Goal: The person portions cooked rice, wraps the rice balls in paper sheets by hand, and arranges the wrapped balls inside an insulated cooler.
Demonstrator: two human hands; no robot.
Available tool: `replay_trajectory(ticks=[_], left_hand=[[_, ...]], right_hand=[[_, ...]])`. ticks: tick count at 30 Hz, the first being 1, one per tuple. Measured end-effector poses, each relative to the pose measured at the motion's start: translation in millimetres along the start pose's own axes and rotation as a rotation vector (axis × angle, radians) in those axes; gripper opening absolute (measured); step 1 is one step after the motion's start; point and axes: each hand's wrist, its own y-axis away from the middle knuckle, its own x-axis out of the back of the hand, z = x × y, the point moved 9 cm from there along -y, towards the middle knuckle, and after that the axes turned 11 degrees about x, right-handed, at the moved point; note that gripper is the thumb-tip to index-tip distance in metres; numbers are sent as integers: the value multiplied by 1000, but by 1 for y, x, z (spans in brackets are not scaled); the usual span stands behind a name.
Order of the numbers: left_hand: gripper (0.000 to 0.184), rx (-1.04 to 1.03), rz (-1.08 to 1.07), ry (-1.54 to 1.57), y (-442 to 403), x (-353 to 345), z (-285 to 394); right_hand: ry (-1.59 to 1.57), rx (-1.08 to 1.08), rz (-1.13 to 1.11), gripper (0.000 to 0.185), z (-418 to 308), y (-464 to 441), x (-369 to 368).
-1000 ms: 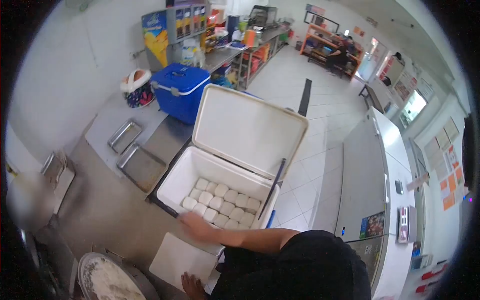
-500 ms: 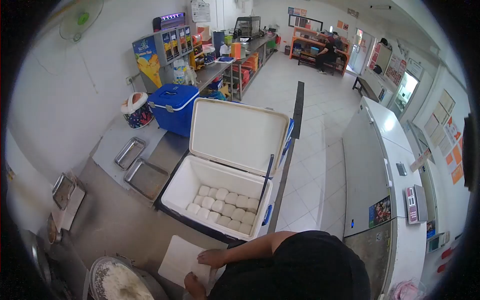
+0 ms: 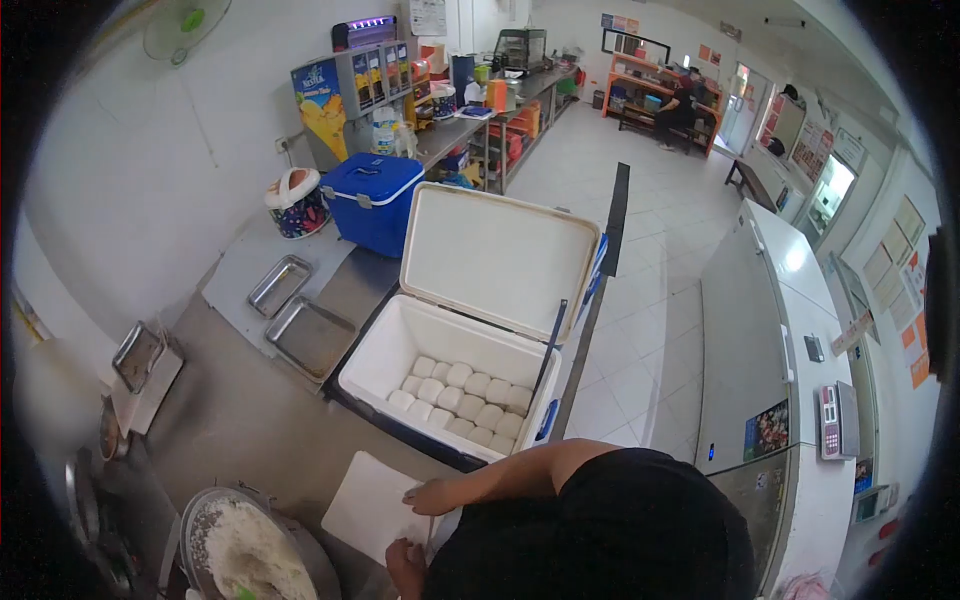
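A white board (image 3: 368, 500) lies on the steel counter in front of me. My right hand (image 3: 432, 497) is over its right part, fingers bunched low against it. Nearer the bottom, my left hand (image 3: 405, 562) is curled at the board's lower edge. Something whitish shows between the hands and my dark shirt, partly hidden; I cannot make out what the fingers hold. Beyond the board stands an open white-lined cooler box (image 3: 385, 345), its lid (image 3: 500, 255) propped up. Several rounded white dough pieces (image 3: 470, 405) sit in rows on its floor.
A metal pot (image 3: 325, 570) of white flour-like powder (image 3: 250, 550) stands at lower left. Two metal trays (image 3: 310, 338) lie left of the cooler. A blue cooler (image 3: 375, 205) is behind them. Chest freezers (image 3: 745, 310) line the right; a person (image 3: 677, 110) is far back.
The view has shifted, so the room's contents sit a little further right. My right hand's fingers look more bunched than before. My left hand stays near the board's lower edge.
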Motion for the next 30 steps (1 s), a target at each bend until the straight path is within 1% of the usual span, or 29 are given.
replay_trajectory(ticks=[1,3,6,7,10,12,13,15,16,17,18,19,20,21,22,23,25,26,27,29,30], left_hand=[[27,-27,-35,-20,-4,-5,3],[21,-15,-69,-63,-6,-10,4],[19,84,-81,-127,-11,-16,5],[21,192,52,-8,-12,6,15],[18,436,-1,139,-21,32,28],[12,494,-39,120,-27,41,39],[9,522,-58,109,-28,41,40],[16,497,-107,73,-34,36,38],[19,486,-132,54,-37,36,42],[12,516,-123,45,-37,37,45],[11,556,-169,-136,-38,24,34],[13,523,-235,-173,-45,24,30],[16,387,-358,-58,-66,15,31],[19,292,-420,25,-86,26,37],[22,252,-407,83,-111,50,50],[25,245,-367,126,-132,76,67],[31,256,-292,211,-153,118,101],[34,277,-257,243,-153,134,116],[37,298,-221,271,-146,147,124],[43,401,-176,246,-104,143,119],[46,452,-158,223,-88,132,107]], right_hand=[[83,51,-88,28,-4,-2,-1],[252,152,-264,27,-10,-7,-3],[159,89,-248,28,-11,-7,6],[171,84,-233,29,-11,-6,5],[226,92,-203,33,-16,-3,-3],[291,123,-202,37,-29,7,7],[253,88,-229,39,-38,10,18],[176,17,-283,44,-52,16,37],[166,22,-256,44,-52,15,38],[156,27,-229,44,-52,14,39],[143,36,-203,44,-52,12,37],[144,17,-203,41,-48,10,35],[140,10,-209,38,-44,8,31],[129,21,-223,35,-43,1,22],[293,222,-322,25,-41,-10,-4],[260,217,-283,32,-31,-12,-15],[58,105,-109,47,-21,-3,0],[32,98,-45,55,-24,0,8],[130,115,72,67,-24,10,17],[153,148,120,71,-28,16,27],[134,179,128,68,-29,17,29]])
